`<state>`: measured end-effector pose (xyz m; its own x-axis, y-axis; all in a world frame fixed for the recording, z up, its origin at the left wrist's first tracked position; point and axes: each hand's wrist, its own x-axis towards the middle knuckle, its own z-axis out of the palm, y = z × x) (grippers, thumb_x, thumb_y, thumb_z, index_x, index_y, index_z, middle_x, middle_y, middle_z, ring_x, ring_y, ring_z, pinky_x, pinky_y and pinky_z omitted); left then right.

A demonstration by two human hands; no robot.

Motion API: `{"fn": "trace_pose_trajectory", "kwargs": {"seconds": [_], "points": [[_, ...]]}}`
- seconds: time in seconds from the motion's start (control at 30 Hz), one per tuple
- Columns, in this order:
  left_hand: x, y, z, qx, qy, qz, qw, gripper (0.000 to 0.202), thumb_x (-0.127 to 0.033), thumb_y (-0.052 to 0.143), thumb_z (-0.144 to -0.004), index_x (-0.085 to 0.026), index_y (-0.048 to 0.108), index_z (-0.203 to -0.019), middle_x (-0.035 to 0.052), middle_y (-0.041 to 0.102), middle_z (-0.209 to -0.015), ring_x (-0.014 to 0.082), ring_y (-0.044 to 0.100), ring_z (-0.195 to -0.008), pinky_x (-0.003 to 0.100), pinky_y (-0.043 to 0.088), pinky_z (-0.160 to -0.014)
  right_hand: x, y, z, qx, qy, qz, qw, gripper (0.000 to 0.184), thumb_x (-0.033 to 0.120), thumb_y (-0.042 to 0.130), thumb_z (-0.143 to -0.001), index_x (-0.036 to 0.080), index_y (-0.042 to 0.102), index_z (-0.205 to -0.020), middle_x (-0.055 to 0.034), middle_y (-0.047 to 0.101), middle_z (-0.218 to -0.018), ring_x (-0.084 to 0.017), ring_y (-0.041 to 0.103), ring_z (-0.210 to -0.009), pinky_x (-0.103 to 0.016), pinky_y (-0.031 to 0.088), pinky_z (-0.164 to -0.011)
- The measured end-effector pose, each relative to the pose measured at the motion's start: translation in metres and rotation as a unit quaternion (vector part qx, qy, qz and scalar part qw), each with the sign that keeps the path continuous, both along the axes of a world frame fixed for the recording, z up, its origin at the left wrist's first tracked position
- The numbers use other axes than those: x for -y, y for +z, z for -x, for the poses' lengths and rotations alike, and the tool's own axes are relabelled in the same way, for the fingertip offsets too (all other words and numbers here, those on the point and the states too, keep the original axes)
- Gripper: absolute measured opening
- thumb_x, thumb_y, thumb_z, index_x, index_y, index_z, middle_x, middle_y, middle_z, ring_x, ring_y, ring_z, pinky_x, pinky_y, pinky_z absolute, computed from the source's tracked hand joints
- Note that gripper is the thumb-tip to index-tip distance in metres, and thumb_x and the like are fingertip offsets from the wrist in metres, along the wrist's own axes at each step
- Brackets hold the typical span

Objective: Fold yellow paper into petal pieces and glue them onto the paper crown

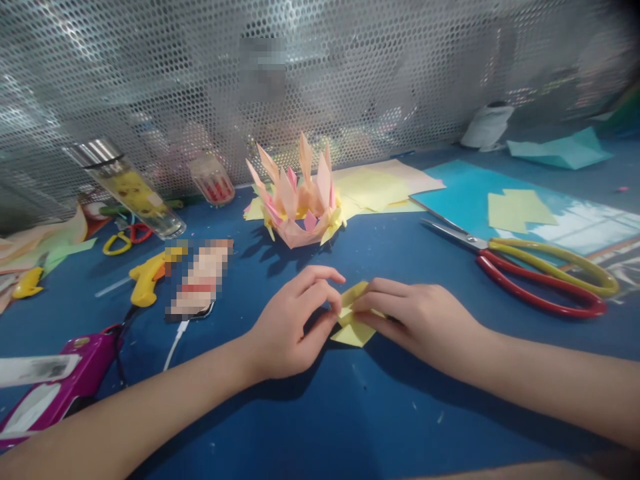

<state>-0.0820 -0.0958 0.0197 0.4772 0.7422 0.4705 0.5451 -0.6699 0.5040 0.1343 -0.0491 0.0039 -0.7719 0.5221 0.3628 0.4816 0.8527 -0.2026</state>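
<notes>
A small yellow piece of folded paper lies between my hands, low over the blue table. My left hand pinches its left edge with thumb and index finger. From the other side, the fingers of my right hand press on its right part and cover some of it. Just beyond stands a paper crown, folded from peach, pink and yellow sheets with pointed tips standing up. To the right of my right hand lie large scissors with one red and one yellow handle.
Yellow and peach paper sheets and a blue pad lie at the back. On the left are a glue gun, a phone on a cable, a glass bottle and a purple device. A perforated metal panel closes the back.
</notes>
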Motion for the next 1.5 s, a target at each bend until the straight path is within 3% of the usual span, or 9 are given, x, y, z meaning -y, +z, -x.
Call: {"fn": "trace_pose_trajectory", "kwargs": {"seconds": [0.17,0.27,0.4,0.5,0.6,0.7,0.8,1.13,1.5], "points": [[-0.002,-0.003,-0.003,-0.011,0.066,0.009,0.998,0.016,-0.008,0.058,-0.079,-0.017,0.055,-0.091,0.0075,0.054,-0.110,0.0156,0.054,-0.108,0.029,0.043,-0.095,0.001,0.001,0.001,-0.010,0.007,-0.001,1.000,0.017,0.020,0.049,-0.092,0.019,0.064,-0.082,-0.0008,0.067,-0.082,-0.012,0.063,-0.059,-0.022,0.037,-0.048],[-0.003,-0.005,-0.004,-0.038,0.098,0.021,0.994,0.005,-0.014,0.061,-0.081,-0.017,0.058,-0.085,0.0070,0.056,-0.109,0.0160,0.056,-0.103,0.030,0.045,-0.091,0.002,0.002,0.002,-0.007,0.002,0.010,1.000,0.015,0.020,0.051,-0.090,0.019,0.064,-0.083,-0.0006,0.067,-0.081,-0.012,0.063,-0.060,-0.022,0.037,-0.048],[-0.003,-0.003,-0.004,-0.084,0.103,0.016,0.991,0.010,-0.023,0.064,-0.083,-0.016,0.059,-0.077,0.0065,0.061,-0.105,0.0182,0.058,-0.096,0.033,0.047,-0.086,0.003,0.002,0.003,-0.006,-0.025,0.029,0.999,0.012,0.021,0.054,-0.088,0.020,0.065,-0.084,-0.0003,0.066,-0.082,-0.012,0.062,-0.059,-0.022,0.037,-0.048],[-0.002,0.001,-0.004,-0.110,0.092,-0.003,0.990,0.008,-0.020,0.063,-0.084,-0.017,0.061,-0.077,0.0042,0.065,-0.101,0.0175,0.060,-0.089,0.033,0.048,-0.081,0.003,0.002,0.004,-0.003,-0.036,0.037,0.999,0.009,0.021,0.057,-0.085,0.020,0.065,-0.081,0.0006,0.066,-0.082,-0.011,0.062,-0.057,-0.022,0.037,-0.047],[0.000,0.003,-0.006,-0.168,0.076,-0.096,0.978,0.013,-0.018,0.059,-0.087,-0.015,0.061,-0.074,0.0055,0.068,-0.099,0.0187,0.061,-0.085,0.033,0.049,-0.074,0.002,0.000,0.005,-0.003,-0.034,0.033,0.999,0.008,0.021,0.057,-0.085,0.020,0.064,-0.081,0.0002,0.066,-0.083,-0.012,0.063,-0.059,-0.022,0.038,-0.048],[0.003,0.003,-0.008,-0.254,0.057,-0.244,0.934,0.015,-0.014,0.055,-0.089,-0.011,0.063,-0.077,0.0092,0.070,-0.098,0.0218,0.062,-0.085,0.033,0.049,-0.068,0.002,-0.001,0.005,-0.005,-0.024,0.023,0.999,0.009,0.020,0.055,-0.086,0.019,0.063,-0.084,-0.0012,0.067,-0.087,-0.012,0.064,-0.062,-0.022,0.039,-0.049],[0.005,0.003,-0.009,-0.305,0.056,-0.307,0.900,0.014,-0.011,0.051,-0.090,-0.008,0.065,-0.086,0.0106,0.071,-0.102,0.0227,0.063,-0.088,0.034,0.049,-0.070,0.003,0.000,0.004,0.003,-0.010,0.017,1.000,0.013,0.020,0.051,-0.089,0.019,0.063,-0.086,-0.0028,0.068,-0.089,-0.011,0.064,-0.063,-0.021,0.041,-0.051],[0.014,0.010,-0.013,-0.367,0.039,-0.290,0.883,0.026,-0.004,0.043,-0.088,-0.006,0.067,-0.100,0.0123,0.068,-0.113,0.0230,0.063,-0.097,0.035,0.050,-0.078,0.003,0.007,0.002,0.034,0.041,-0.057,0.997,0.028,0.019,0.039,-0.095,0.017,0.065,-0.087,-0.0039,0.067,-0.083,-0.011,0.058,-0.053,-0.024,0.037,-0.048],[0.013,0.010,-0.008,-0.357,0.065,-0.280,0.888,0.022,-0.005,0.048,-0.087,-0.011,0.069,-0.090,0.0080,0.070,-0.109,0.0234,0.065,-0.094,0.034,0.050,-0.073,0.000,0.009,-0.001,0.064,0.111,-0.166,0.978,0.035,0.016,0.035,-0.098,0.017,0.069,-0.091,-0.0037,0.065,-0.077,-0.010,0.056,-0.054,-0.027,0.034,-0.047]]}}
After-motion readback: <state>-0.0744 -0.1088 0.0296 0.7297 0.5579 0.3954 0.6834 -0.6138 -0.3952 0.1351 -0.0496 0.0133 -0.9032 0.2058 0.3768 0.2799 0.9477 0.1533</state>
